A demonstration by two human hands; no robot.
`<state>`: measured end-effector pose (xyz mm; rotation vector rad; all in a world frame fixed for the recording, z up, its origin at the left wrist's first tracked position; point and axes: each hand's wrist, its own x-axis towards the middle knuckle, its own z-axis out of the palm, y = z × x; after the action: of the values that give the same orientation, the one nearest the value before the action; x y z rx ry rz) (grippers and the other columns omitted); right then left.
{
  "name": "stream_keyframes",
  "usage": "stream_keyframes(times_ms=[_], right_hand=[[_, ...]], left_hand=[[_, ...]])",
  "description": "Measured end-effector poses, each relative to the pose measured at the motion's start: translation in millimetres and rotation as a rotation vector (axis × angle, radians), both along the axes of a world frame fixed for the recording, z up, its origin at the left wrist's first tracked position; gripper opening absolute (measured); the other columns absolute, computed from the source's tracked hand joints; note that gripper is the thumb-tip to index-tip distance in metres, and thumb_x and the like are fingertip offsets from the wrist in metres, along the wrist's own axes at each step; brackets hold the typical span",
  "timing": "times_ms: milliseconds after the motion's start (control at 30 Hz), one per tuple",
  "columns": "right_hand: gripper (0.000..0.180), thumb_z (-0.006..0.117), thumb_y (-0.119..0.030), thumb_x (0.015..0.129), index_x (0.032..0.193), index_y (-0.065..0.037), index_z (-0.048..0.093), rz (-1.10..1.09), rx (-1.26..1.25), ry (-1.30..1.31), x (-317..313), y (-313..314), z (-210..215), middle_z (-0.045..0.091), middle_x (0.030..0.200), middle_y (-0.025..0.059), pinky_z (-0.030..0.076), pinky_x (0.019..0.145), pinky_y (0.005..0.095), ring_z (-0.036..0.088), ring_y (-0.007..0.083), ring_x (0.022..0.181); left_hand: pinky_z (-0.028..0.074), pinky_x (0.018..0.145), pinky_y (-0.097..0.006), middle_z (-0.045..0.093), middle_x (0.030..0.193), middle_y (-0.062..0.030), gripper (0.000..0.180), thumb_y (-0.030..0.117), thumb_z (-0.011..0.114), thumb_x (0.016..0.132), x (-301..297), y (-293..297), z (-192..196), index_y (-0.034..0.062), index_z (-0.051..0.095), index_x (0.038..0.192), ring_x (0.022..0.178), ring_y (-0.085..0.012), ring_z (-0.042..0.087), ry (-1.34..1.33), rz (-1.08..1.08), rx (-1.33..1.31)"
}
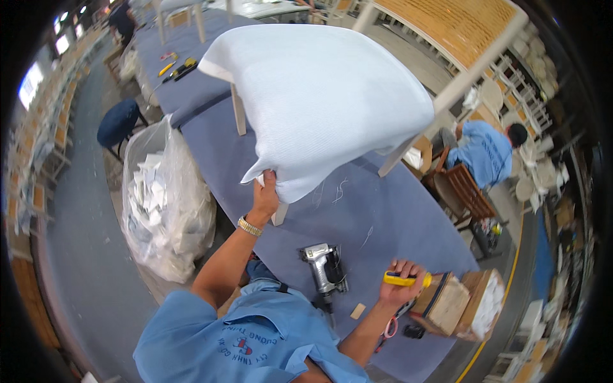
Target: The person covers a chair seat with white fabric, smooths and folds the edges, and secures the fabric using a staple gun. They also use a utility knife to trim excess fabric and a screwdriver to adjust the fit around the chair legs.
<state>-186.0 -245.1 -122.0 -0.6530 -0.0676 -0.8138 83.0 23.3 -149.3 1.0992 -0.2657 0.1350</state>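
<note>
While a clear plastic bag [191,207] bulged with white scraps [148,191] left of the bench [383,223], a cardboard box [471,300] at near right held white material [491,305]. Loose threads [340,189] and a silver-and-black air tool [319,263] lay on the blue-grey top; a co-worker [482,153] in blue sat beyond its right side. The pale chair [466,78] stood on the bench ahead of you, its light-blue, finely ribbed seat fabric [319,108] loose and creased at the near-left corner. Your left hand [265,199] had that corner pinched between closed fingers; your right hand [399,293] had fingers curled round a yellow-handled tool [403,279].
</note>
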Motion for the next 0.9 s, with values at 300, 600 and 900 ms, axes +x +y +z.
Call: stream_keyframes(times_ms=[300,600,900], right_hand=[[0.038,0.076,-0.03,0.089,0.095,0.006,0.064,0.679,-0.44,-0.862,43.2,137.4,212.9,0.065,0.071,0.0129,0.038,0.045,0.0353,0.055,0.0231,0.048],[0.043,0.075,-0.023,0.091,0.109,0.015,0.068,0.923,-0.24,-1.166,52.0,202.5,223.9,0.065,0.07,0.0139,0.035,0.041,0.0336,0.055,0.0203,0.048],[0.035,0.073,-0.021,0.093,0.107,0.011,0.072,0.898,-0.081,-1.159,127.7,265.3,222.9,0.058,0.057,0.008,0.029,0.039,0.0319,0.046,0.0167,0.04]], left_hand=[[0.035,0.116,-0.039,0.04,0.154,-0.0124,0.069,0.051,0.028,0.109,32.0,30.7,-40.5,-0.0004,0.025,0.155,0.138,-0.0251,0.043,0.013,0.062,0.145],[0.036,0.116,-0.039,0.036,0.156,-0.0135,0.07,0.051,0.027,0.109,18.1,17.2,-14.2,-0.001,0.024,0.154,0.14,-0.0261,0.042,0.005,-0.095,0.118],[0.047,0.096,-0.038,0.061,0.125,-0.0152,0.052,0.041,0.036,0.109,29.3,59.8,-46.1,-0.0017,0.05,0.134,0.113,-0.0246,0.058,0.158,-0.257,0.556]])
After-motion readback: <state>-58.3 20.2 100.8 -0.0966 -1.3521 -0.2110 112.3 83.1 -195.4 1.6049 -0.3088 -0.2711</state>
